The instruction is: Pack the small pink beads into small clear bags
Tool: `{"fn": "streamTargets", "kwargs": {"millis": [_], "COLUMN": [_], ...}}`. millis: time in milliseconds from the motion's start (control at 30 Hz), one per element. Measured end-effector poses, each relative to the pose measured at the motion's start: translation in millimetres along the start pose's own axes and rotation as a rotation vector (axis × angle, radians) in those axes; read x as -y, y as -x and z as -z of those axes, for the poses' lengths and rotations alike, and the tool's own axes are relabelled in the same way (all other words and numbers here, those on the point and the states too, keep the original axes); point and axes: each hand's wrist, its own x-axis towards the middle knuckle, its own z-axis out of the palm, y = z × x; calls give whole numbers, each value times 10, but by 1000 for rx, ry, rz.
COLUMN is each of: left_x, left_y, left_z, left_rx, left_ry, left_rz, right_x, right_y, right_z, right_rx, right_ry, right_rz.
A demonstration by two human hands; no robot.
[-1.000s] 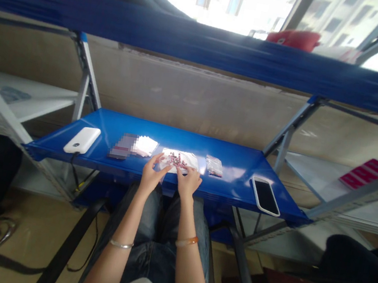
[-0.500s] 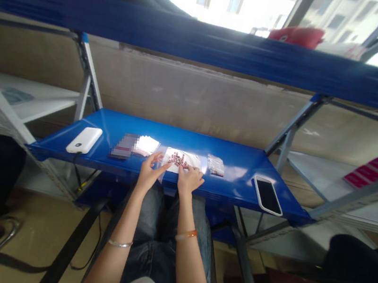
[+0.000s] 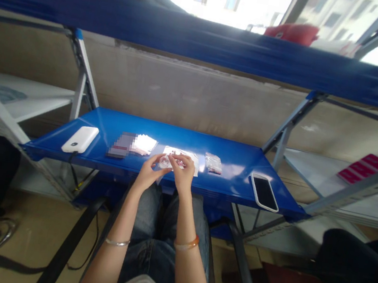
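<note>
My left hand (image 3: 150, 172) and my right hand (image 3: 181, 173) meet low over the blue steel shelf (image 3: 233, 153). Their fingertips pinch a small clear plastic bag (image 3: 165, 160) between them. Right behind the fingers lies a white sheet or flat bag with dark red beads (image 3: 186, 155), partly hidden by my right hand. A small clear packet of beads (image 3: 213, 163) sits to the right. A stack of white packets (image 3: 144, 144) lies to the left, next to a pixel-blurred dark item (image 3: 121, 145).
A white power bank (image 3: 80, 139) with a black cable lies at the shelf's left end, and a black smartphone (image 3: 264, 192) at the right. Metal uprights (image 3: 289, 128) stand at both shelf ends. A blue beam (image 3: 204, 43) crosses overhead. My jeans-clad knees lie below the shelf's front edge.
My hands have come together, with the left moving right and the right lifting slightly. Their fingers now pinch the small clear bag above the beaded sheet.
</note>
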Motion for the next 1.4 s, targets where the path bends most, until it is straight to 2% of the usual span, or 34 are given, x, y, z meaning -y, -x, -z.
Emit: {"fn": "streamTargets", "kwargs": {"millis": [133, 233, 333, 467, 600, 933, 1233, 1400], "left_x": [40, 82, 106, 99, 84, 67, 13, 13], "left_y": [-12, -20, -27, -33, -33, -19, -7, -13], "left_z": [33, 51, 60, 72, 89, 114, 140, 112], "left_rx": [55, 59, 25, -20, -37, -47, -49, -49], "left_ry": [82, 144, 188, 206, 213, 197, 166, 161], "left_rz": [-20, -13, 13, 47, 58, 47, 40, 45], "right_x": [-12, -93, -253, -467, -488, -438, -474, -473], "right_y": [39, 14, -16, 1, 21, -27, -102, -139], "right_z": [-33, 38, 135, 160, 90, 50, 148, 201], "right_rx": [92, 52, 4, 22, 81, 89, 48, 110], "right_ry": [-20, 56, 254, 551, 728, 770, 737, 796], "right_rz": [-39, -27, -33, -178, -219, -268, -292, -310]}}
